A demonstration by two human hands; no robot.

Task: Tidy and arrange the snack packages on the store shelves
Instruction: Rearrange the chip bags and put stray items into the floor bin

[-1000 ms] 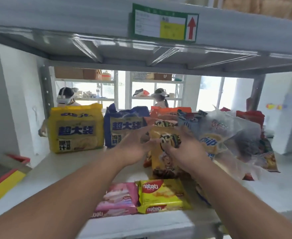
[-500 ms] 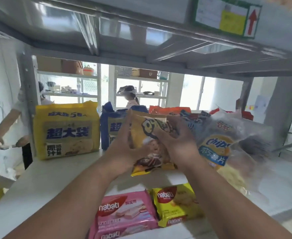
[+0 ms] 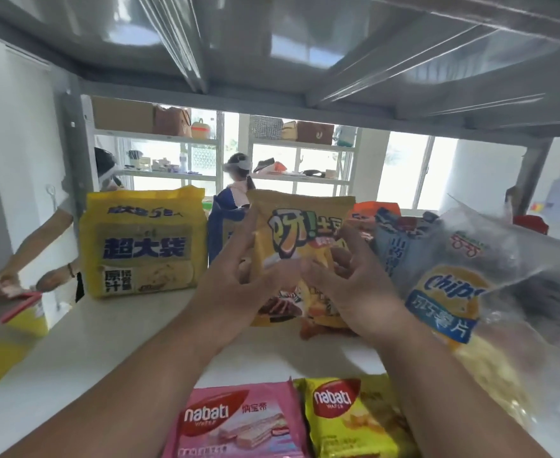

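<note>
A yellow-orange chip bag (image 3: 300, 236) stands upright at the middle of the white shelf (image 3: 106, 342). My left hand (image 3: 239, 285) grips its left edge, fingers up along the side and thumb on the front. At the bag's right front is my right hand (image 3: 348, 289), fingers curled and thumb on the bag. Just behind it on the left a dark blue pack (image 3: 220, 233) is mostly hidden. A large yellow pack (image 3: 143, 242) stands further left. Leaning bags, a light blue bag (image 3: 400, 252) and a clear Chips bag (image 3: 453, 292), crowd the right.
Pink nabati wafers (image 3: 239, 421) and yellow nabati wafers (image 3: 348, 421) lie flat at the shelf's front edge. The metal upper shelf (image 3: 272, 61) hangs low overhead. Behind the open back, two people (image 3: 239, 180) work at other shelves.
The chip bag has gone from tilted and held off the shelf to upright further back on it. My hands moved forward with it, and my view tilted upward and closer.
</note>
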